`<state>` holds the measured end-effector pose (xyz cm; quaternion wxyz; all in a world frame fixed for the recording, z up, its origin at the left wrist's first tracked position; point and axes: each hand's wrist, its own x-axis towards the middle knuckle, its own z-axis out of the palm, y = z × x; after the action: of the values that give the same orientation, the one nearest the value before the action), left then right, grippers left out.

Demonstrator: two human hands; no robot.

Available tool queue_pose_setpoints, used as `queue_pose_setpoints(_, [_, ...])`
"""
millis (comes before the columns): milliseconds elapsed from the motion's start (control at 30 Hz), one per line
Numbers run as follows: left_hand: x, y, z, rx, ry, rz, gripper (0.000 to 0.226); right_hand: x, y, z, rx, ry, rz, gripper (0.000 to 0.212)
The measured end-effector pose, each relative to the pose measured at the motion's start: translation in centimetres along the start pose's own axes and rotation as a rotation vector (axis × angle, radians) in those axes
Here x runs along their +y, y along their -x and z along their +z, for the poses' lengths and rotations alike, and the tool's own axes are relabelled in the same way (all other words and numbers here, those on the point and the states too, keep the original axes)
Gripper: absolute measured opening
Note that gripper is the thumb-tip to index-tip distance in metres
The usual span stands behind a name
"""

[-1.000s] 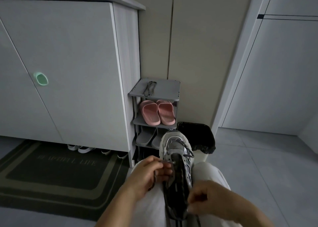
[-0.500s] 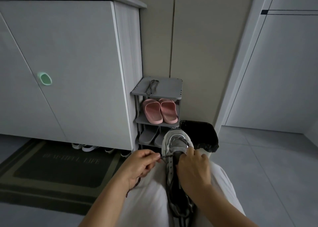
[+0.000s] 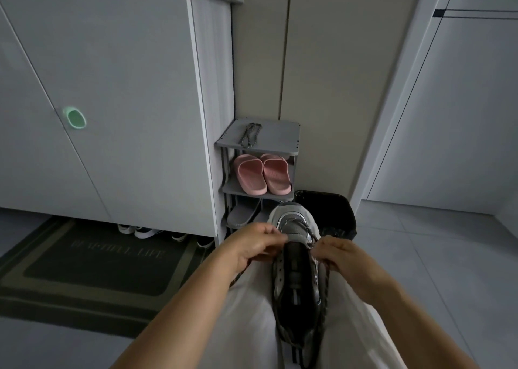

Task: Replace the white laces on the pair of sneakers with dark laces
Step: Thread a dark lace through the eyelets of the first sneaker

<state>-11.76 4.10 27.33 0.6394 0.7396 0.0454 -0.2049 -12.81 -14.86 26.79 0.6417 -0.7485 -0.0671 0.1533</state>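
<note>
Facing the rack [image 3: 280,133] and bin [image 3: 336,209], the sneaker [image 3: 294,284] lies along my lap between my thighs, toe pointing away. My left hand [image 3: 256,245] is curled at its left edge and my right hand [image 3: 336,254] at its right. Each pinches the dark lace [image 3: 325,293], which crosses the front eyelets and trails down the right side.

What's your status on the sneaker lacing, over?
Left hand pinches dark lace beside sneaker on lap. Right hand grips lace's other end. Nothing blocking.

Doormat [image 3: 92,270] — faint "BEAUTIFUL LIFE"
</note>
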Motion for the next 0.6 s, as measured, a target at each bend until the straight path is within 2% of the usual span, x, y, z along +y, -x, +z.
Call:
queue_pose_setpoints(100, [0.4, -0.1, -0.5, 0.007, 0.164, -0.031, 0.016, -1.1, 0.9, 0.3, -0.079, -0.228, -0.055, 0.025])
queue_pose_setpoints(233, [0.0, 1.3, -0.1, 0.012, 0.031, 0.063, 0.012, -2.5, 1.2, 0.3, -0.049, -0.344, -0.092, 0.045])
queue_pose_setpoints(367, [-1.9, 3.5, 0.9, 0.078, -0.062, 0.184, 0.002, -1.8, 1.0, 0.9, -0.035, -0.453, 0.016, 0.045])
queue_pose_setpoints(467, [-3.5, 3.8, 1.4, 0.153, -0.128, 0.246, 0.016, -0.6, 1.7, 2.1, 0.029, -0.522, -0.009, 0.050])
queue_pose_setpoints(533, [-3.7, 3.8, 1.5, 0.153, -0.096, 0.257, 0.014, 0.0, 2.0, 2.7, 0.092, -0.530, -0.070, 0.051])
queue_pose_setpoints(600, [-3.9, 4.0, 1.5, 0.141, -0.025, 0.280, 0.024, 0.4, 2.0, 2.4, 0.168, -0.650, -0.070, 0.047])
